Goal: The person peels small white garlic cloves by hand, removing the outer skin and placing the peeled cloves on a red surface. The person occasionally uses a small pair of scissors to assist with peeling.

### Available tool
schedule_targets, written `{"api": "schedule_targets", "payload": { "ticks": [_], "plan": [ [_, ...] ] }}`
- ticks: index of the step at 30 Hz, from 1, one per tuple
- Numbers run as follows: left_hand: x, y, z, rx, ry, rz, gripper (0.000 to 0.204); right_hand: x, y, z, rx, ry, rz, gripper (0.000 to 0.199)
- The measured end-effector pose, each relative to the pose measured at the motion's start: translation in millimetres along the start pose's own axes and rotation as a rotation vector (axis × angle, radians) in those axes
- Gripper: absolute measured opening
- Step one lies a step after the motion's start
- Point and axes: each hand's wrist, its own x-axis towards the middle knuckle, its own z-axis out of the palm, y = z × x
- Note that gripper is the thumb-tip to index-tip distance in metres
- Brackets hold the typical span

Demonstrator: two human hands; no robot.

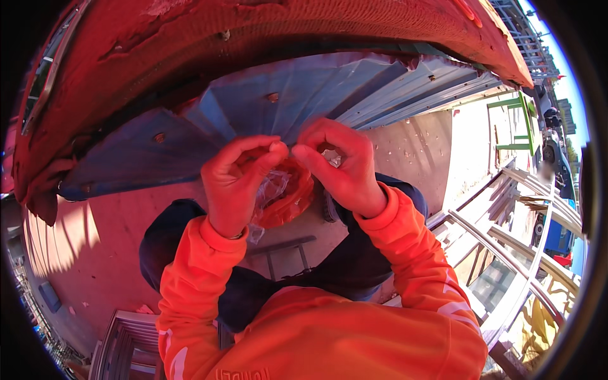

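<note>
My left hand [237,180] and my right hand [339,164] are raised together in front of me, fingertips nearly touching. Between them they pinch a crumpled clear plastic bag [272,190] that hangs down with something orange-red inside it [294,202]. Both thumbs and forefingers are closed on the top of the bag. My sleeves are bright orange. What exactly lies in the bag cannot be made out.
A corrugated blue metal sheet [304,95] with bolts runs behind the hands, under a thick red rim [253,31]. My dark trousers [177,234] and a concrete floor [418,152] lie below. Pale metal frames [506,240] are stacked at right, a green frame [516,123] farther off.
</note>
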Motion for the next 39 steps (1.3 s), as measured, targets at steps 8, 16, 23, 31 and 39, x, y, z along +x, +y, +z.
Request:
{"api": "schedule_targets", "payload": {
  "ticks": [8,16,23,31,39],
  "plan": [
    [1,-1,0,0.128,-0.008,0.065,0.019,2,5,3,-0.222,-0.045,-0.082,0.016],
    [5,-4,-6,0.541,-0.099,0.357,0.023,0,8,1,-0.326,-0.059,-0.073,0.016],
    [4,-2,-4,0.491,-0.125,0.312,0.020,0,10,-1,-0.356,-0.039,-0.082,0.011],
    [3,-7,-4,0.214,-0.065,0.127,0.017,2,7,0,-0.044,-0.006,0.074,0.008],
    [3,-9,-1,0.224,-0.011,0.191,0.016,0,7,6,-0.119,0.030,0.065,0.010]
  ]
}}
